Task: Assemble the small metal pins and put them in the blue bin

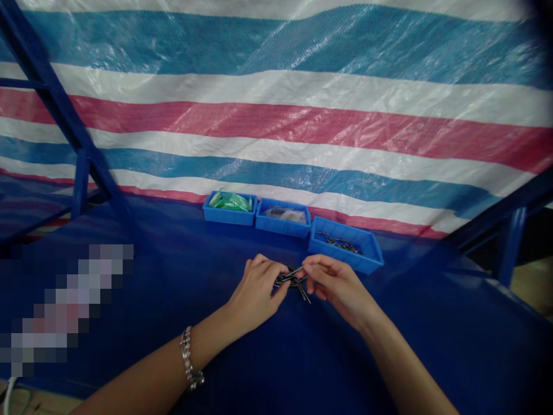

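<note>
Metal pins, navy tabletop, striped tarp backdrop

Left hand and right hand pinch dark metal fasteners near blue bins.

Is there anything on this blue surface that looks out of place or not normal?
Yes. The rightmost blue plastic bin sits turned at an angle, not lined up with the middle bin. A bunch of metal pins also lies outside the bins, between the left hand and right hand.
</note>
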Motion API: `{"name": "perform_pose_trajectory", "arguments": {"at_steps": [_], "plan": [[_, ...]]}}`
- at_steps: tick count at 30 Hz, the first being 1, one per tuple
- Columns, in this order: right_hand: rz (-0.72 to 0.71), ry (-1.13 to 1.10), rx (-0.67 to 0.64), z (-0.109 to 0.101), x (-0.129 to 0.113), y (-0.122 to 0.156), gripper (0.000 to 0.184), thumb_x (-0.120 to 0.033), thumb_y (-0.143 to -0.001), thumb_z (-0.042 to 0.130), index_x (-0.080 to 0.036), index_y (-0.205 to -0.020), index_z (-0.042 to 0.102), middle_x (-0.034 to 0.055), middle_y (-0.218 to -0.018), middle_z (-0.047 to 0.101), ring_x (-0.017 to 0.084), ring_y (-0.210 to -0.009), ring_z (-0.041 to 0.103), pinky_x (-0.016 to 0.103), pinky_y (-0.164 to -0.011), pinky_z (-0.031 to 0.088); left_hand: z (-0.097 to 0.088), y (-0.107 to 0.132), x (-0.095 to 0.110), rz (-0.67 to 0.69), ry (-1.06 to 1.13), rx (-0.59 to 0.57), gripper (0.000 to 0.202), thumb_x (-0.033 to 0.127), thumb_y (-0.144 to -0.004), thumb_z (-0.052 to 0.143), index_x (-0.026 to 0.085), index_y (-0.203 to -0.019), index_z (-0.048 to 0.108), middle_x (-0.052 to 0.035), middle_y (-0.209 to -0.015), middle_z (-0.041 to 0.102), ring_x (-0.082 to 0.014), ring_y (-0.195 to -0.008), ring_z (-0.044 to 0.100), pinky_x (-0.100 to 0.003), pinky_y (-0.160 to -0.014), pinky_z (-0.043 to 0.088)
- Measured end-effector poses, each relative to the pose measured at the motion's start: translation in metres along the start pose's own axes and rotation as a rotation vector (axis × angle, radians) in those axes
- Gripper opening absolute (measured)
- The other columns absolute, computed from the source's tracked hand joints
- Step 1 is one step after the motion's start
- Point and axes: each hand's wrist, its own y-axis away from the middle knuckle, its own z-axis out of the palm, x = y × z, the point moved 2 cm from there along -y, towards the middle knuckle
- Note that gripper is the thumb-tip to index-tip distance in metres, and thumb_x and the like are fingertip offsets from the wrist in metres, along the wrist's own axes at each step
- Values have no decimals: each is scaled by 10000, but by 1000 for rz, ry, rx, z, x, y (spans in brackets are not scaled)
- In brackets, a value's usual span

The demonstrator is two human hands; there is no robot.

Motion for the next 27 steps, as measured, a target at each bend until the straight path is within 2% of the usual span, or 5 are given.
{"name": "perform_pose_trajectory", "arguments": {"at_steps": [9,14,20,27], "plan": [[39,-97,-15,3,6,-1,221,-317,-681,672,-166,-807,574,22,-728,639,74,-459,509,179,-377,265,-2,-1,1,28,-26,64,93,224,-819,473,166,-834,544,-12,-836,592,-175,-848,458,-321,-714,287],[43,-107,-36,5,7,-3,205,-306,-682,674,-165,-797,579,-9,-608,604,71,-440,507,168,-362,252,-6,-1,5,44,-27,128,123,255,-827,472,164,-801,550,-7,-797,599,-165,-809,472,-319,-697,281],[50,-116,-37,5,7,-1,212,-294,-675,682,-173,-815,580,14,-727,647,72,-449,516,178,-371,264,-6,-2,5,34,-36,180,107,223,-829,471,160,-781,542,-2,-810,598,-155,-805,475,-319,-701,279],[60,-108,-25,4,7,-2,237,-283,-658,695,-171,-839,591,18,-736,651,72,-449,522,179,-377,265,-6,-1,4,45,-47,190,102,219,-828,470,159,-785,541,-5,-818,592,-155,-811,474,-322,-709,281]]}}
